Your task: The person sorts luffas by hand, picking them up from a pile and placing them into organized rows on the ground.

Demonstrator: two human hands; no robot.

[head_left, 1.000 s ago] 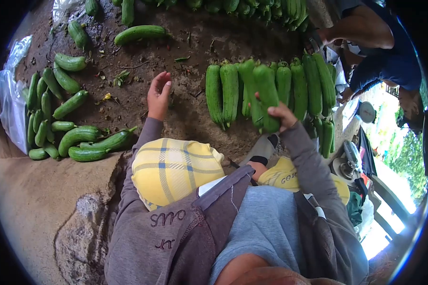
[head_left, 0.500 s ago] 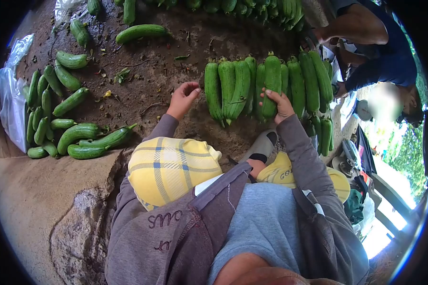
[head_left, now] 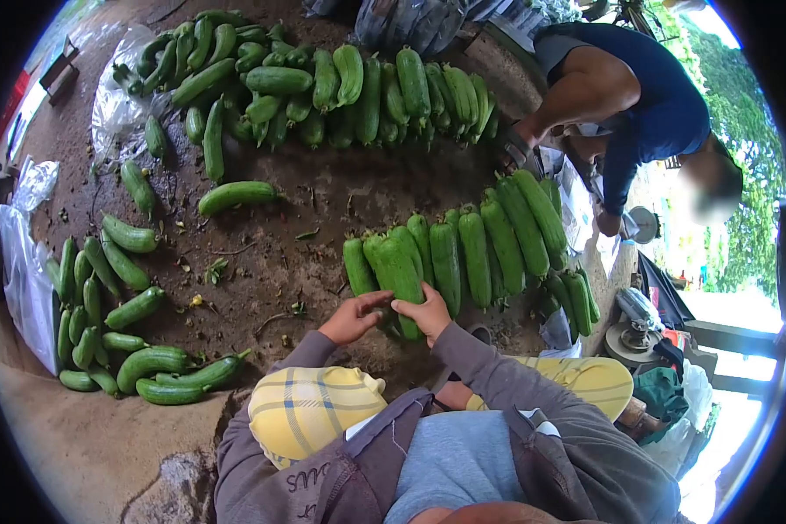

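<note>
A green luffa gourd (head_left: 400,269) lies at the left part of a row, with my right hand (head_left: 426,314) wrapped round its lower end, thumb on top. My left hand (head_left: 356,318) is just to the left, its fingers apart and their tips close to that gourd's lower end. Beneath and beside it is another gourd (head_left: 356,266) at the row's left end. Further right the row goes on with several more gourds (head_left: 473,253), side by side and pointing away from me.
A big heap of gourds (head_left: 279,80) lies across the far ground. At left is a smaller group (head_left: 153,360) beside clear plastic (head_left: 28,284). One gourd (head_left: 236,196) lies alone on the soil. Another person (head_left: 664,96) bends over at the right, near a scale (head_left: 644,224).
My right hand has moved left along the row with a gourd. My left hand has come in beside it. The view has tilted up, showing more of the far heap.
</note>
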